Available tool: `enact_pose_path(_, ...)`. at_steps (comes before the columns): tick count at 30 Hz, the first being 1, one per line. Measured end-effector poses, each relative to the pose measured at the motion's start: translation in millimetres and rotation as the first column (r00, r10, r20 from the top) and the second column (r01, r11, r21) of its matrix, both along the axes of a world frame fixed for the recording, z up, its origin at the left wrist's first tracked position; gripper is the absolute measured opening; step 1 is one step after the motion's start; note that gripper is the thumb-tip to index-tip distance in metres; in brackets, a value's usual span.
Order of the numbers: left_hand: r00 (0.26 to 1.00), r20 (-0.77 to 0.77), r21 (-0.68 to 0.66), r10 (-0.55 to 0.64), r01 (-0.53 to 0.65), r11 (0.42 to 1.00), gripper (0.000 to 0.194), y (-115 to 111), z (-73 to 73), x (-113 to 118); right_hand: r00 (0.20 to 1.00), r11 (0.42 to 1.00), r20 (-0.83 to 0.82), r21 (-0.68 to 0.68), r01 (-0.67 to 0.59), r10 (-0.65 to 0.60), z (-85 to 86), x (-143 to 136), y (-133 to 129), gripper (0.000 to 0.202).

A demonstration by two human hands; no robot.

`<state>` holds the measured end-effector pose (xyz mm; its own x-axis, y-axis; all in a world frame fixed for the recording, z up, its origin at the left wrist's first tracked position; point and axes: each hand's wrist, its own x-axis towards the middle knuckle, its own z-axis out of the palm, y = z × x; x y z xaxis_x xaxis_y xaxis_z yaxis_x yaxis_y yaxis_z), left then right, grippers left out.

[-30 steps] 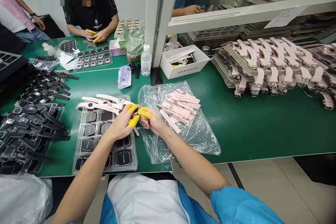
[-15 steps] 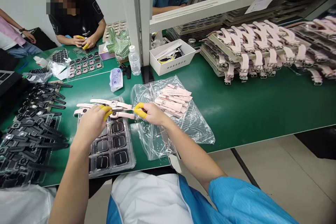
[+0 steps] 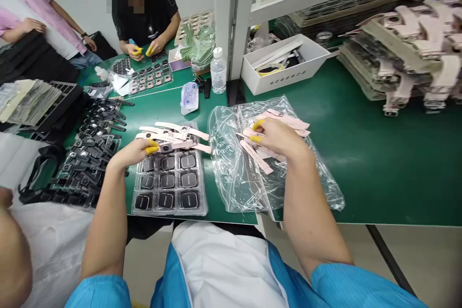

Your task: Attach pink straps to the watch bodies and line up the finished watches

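In yellow finger covers, my left hand pinches a watch with a pink strap piece attached, over the upper part of a clear tray. That tray bears rows of square dark watch faces, with pink-strapped watches lying across its far end. To the right, my right hand reaches over a pile of pink straps on a clear plastic bag. Its thumb and finger, also covered in yellow, are apart and touch or hover just above the straps; nothing shows between them.
Black-strapped watches crowd the left. Beyond the tray stand a tissue pack, a bottle, a post and a white box. Stacked trays with pink straps are at right. A person works across the table.
My hands have moved apart: the right has left the watch and gone right to the strap pile, while the left keeps the watch nearer the tray. The camera view has turned left.
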<state>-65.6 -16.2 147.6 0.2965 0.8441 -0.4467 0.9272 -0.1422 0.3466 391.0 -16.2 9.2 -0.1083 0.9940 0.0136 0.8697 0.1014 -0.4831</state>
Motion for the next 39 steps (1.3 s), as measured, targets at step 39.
enact_pose_path(39,0.923,-0.385,0.450,0.006,0.182,0.874,0.034,-37,-48.8,-31,0.970,0.945,-0.240,0.307,0.112,-0.037,2.0,-17,1,0.030)
